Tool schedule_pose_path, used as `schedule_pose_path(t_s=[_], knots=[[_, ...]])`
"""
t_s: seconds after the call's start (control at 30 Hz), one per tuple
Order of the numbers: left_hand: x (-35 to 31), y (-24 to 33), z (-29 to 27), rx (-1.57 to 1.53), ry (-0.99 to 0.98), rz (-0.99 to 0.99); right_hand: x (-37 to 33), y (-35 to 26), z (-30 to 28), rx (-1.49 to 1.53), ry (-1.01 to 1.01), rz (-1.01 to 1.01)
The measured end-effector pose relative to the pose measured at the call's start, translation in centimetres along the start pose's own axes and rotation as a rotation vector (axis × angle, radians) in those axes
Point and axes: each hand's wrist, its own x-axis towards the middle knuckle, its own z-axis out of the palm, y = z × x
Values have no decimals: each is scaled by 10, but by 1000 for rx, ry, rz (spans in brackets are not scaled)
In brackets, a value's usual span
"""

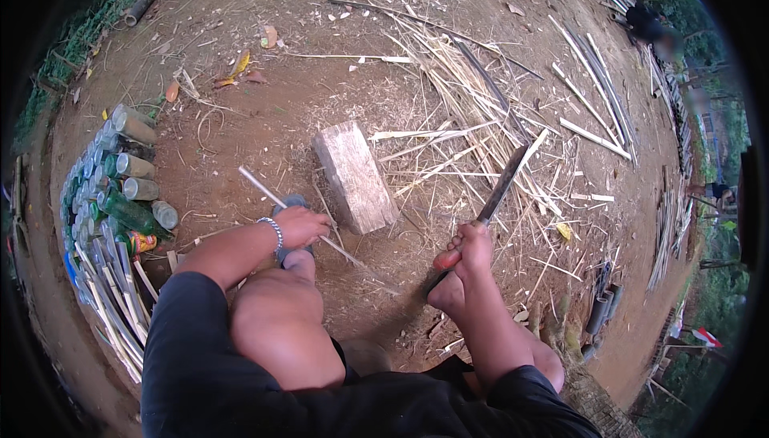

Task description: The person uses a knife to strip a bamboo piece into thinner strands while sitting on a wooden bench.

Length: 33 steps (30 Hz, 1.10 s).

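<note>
My left hand [300, 227], with a beaded bracelet at its wrist, is closed around a thin pale stick [261, 186] above my left foot. The stick slants from the upper left down to the right, and its lower end is blurred. My right hand [473, 247] grips a machete [503, 185] by its reddish handle. Its long dark blade points up and away to the right, apart from the stick. Just beyond my left hand, a squared wooden block [356, 177] lies on the ground.
Split bamboo strips [460, 89] lie scattered beyond the block. At the left are many glass bottles and jars [132, 167] and a bundle of pale bamboo slats [112, 302]. Dark tubes [599, 314] lie at the right. A person [645, 25] is far off at the upper right.
</note>
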Motion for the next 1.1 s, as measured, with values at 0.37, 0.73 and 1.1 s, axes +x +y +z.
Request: schedule_pose_path(t_s=[0.37, 0.73, 1.1], knots=[[52, -24, 62, 164, -108, -38, -34, 12, -43, -14, -44, 146], [70, -23, 62, 217, -80, -76, -37, -4, -14, 52, 21, 161], [67, -27, 61, 266, -107, -67, -54, 18, -52, -55, -79, 145]])
